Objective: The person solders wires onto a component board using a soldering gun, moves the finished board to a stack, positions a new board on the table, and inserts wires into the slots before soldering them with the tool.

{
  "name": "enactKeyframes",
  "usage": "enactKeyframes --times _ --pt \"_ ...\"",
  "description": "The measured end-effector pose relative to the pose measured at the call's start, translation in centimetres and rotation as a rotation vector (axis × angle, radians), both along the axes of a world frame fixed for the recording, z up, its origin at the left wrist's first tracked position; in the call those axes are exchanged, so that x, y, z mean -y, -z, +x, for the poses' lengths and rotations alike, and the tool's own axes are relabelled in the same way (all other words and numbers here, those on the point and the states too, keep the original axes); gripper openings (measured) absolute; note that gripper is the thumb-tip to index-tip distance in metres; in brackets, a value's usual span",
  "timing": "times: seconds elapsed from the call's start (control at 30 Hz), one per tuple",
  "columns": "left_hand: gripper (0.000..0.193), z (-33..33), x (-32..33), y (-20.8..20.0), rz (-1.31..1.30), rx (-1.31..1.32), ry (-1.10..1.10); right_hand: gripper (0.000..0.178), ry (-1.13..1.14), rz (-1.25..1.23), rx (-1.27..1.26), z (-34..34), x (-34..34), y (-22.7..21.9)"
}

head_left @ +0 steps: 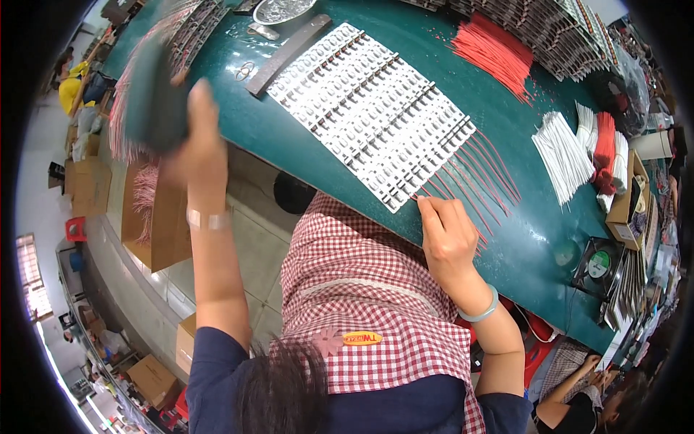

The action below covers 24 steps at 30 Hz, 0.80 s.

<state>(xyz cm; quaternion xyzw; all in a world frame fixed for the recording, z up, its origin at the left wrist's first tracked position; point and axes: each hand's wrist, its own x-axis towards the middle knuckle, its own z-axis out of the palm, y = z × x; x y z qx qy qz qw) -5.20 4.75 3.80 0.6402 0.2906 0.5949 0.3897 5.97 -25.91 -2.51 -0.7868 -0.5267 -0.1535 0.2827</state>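
A panel of white circuit boards (376,108), crossed by dark strips, lies on the green table. Several thin red wires (484,170) fan out from its right side over the tabletop. My right hand (448,235) is closed in a pinch at the panel's near right corner, on the end of a red wire. Raised at the left, past the table's edge, my left hand (199,141) grips a dark oblong object (155,98). Motion smears that object and the fingers, so its kind does not show.
A dark metal bar (289,56) lies along the panel's left end. Beyond are a pile of red wires (495,54) and stacked boards (564,32). Bundled white wires (564,155) and a small black fan (598,267) are at the right. A cardboard box (170,239) stands below left.
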Motion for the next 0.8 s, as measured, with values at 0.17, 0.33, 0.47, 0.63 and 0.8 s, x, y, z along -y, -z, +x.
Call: enactKeyframes --times 0.17,0.33,0.47,0.63,0.8 --pt "0.017 3.7 -4.8 2.6 -0.170 -0.222 0.070 0.029 0.046 -0.001 -0.019 -0.2 -0.3 0.1" --pt "0.026 0.8 3.4 -0.2 -0.351 -0.072 0.295 0.026 0.066 0.112 -0.022 -0.4 -0.4 0.0" --pt "0.038 -4.3 10.0 1.3 -0.513 -0.166 0.414 0.026 0.044 0.155 -0.062 -0.9 -0.3 0.2" --pt "0.036 -10.7 14.6 3.5 -0.494 -0.498 0.562 0.031 0.065 0.134 -0.140 -1.5 -0.1 1.0" --pt "0.025 -11.6 16.5 3.1 -0.466 -0.656 0.615 0.027 0.078 0.120 -0.089 -1.6 -0.1 1.4"
